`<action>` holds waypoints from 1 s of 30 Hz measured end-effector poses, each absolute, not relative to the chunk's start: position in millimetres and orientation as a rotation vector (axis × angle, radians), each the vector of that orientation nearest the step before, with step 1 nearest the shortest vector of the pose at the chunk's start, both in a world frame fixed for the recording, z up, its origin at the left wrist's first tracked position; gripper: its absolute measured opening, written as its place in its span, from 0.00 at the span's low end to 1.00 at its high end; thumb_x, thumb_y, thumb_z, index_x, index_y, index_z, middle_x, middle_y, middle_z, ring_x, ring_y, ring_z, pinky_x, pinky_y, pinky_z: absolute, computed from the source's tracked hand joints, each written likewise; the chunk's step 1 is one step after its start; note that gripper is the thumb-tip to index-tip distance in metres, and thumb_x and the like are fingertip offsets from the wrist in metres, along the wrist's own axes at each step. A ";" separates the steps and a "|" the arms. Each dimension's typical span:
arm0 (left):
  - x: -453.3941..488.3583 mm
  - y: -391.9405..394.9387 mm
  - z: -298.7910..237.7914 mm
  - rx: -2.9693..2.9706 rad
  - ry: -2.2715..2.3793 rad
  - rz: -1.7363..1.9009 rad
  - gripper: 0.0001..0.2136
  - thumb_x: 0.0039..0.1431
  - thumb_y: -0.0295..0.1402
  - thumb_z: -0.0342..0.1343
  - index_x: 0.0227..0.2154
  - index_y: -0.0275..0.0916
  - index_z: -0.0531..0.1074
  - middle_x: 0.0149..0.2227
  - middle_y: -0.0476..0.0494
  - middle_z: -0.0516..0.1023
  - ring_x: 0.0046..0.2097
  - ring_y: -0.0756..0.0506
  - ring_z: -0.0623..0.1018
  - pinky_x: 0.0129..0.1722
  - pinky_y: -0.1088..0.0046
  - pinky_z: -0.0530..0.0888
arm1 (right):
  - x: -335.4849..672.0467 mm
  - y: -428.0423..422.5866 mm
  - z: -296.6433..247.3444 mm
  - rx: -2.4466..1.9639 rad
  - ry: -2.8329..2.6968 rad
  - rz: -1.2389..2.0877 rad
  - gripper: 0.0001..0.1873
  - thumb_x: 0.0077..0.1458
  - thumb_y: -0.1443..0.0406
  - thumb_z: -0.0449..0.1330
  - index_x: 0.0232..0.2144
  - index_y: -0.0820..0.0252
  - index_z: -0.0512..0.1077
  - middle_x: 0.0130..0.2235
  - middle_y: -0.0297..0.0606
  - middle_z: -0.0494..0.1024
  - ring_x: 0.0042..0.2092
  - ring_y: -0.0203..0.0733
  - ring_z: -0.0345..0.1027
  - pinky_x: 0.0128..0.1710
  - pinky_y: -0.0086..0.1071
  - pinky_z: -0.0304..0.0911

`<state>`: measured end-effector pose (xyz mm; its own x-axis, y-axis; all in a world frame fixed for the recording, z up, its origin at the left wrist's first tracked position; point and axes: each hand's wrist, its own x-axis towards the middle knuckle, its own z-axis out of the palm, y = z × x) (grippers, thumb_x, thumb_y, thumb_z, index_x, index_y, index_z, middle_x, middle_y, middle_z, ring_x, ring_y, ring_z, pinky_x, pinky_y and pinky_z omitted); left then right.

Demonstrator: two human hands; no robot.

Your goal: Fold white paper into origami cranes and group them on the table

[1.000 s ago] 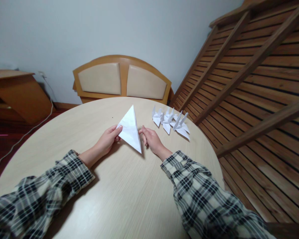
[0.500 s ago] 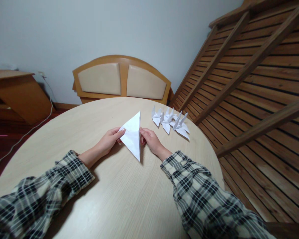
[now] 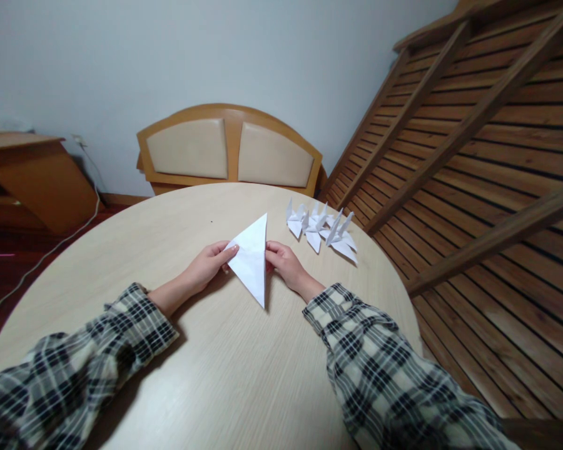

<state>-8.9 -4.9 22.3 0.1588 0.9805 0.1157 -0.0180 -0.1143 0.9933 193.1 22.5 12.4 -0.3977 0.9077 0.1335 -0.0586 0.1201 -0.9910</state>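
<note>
A white sheet of paper folded into a triangle (image 3: 252,261) is held just above the table, its long edge upright on the right and its point to the left. My left hand (image 3: 212,262) pinches the left point, thumb on top and fingers underneath. At the middle of the long edge, my right hand (image 3: 283,262) is closed on the paper with thumb and fingers. The fingers beneath the paper are partly hidden. To the right, beyond my right hand, stand several white folded paper cranes (image 3: 313,230) in a close group.
The round light wood table (image 3: 216,387) spans the view. Behind it stands a wooden headboard (image 3: 233,150) with two cream panels. A slatted wooden frame (image 3: 497,187) leans along the right. At left are a wooden desk (image 3: 28,175) and a white cable (image 3: 51,256).
The folded paper has shifted slightly right and toward me, and its long edge now looks closed flatter. Both hands keep their grip, and the cranes have not moved.
</note>
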 end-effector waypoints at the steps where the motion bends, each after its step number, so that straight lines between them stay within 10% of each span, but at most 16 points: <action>1: -8.2 -6.1 23.8 1.368 1.030 1.166 0.13 0.52 0.43 0.63 0.28 0.36 0.77 0.24 0.46 0.70 0.25 0.50 0.64 0.24 0.74 0.61 | 192.8 22.7 11.9 -0.859 -1.539 1.417 0.04 0.53 0.65 0.60 0.30 0.59 0.73 0.28 0.31 0.76 0.29 0.34 0.66 0.31 0.29 0.63; 19: -5.3 -7.0 20.5 1.368 0.965 1.251 0.22 0.55 0.37 0.64 0.51 0.39 0.68 0.23 0.55 0.68 0.24 0.51 0.68 0.25 0.76 0.67 | 180.2 12.0 5.1 -0.935 -1.627 1.077 0.13 0.48 0.71 0.59 0.37 0.58 0.78 0.43 0.42 0.83 0.47 0.48 0.76 0.53 0.46 0.70; 30: 8.3 -14.5 13.2 1.739 1.158 1.322 0.25 0.60 0.40 0.56 0.59 0.39 0.65 0.55 0.33 0.70 0.54 0.40 0.72 0.48 0.62 0.75 | 174.4 9.5 5.8 -0.964 -1.518 1.024 0.14 0.48 0.71 0.60 0.40 0.57 0.77 0.45 0.42 0.83 0.50 0.48 0.75 0.53 0.44 0.71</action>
<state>8.3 -14.5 13.2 0.0989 0.9196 0.3803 0.2560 -0.3928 0.8832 174.4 9.5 5.8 -0.1573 0.9398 0.3034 0.0708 0.3172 -0.9457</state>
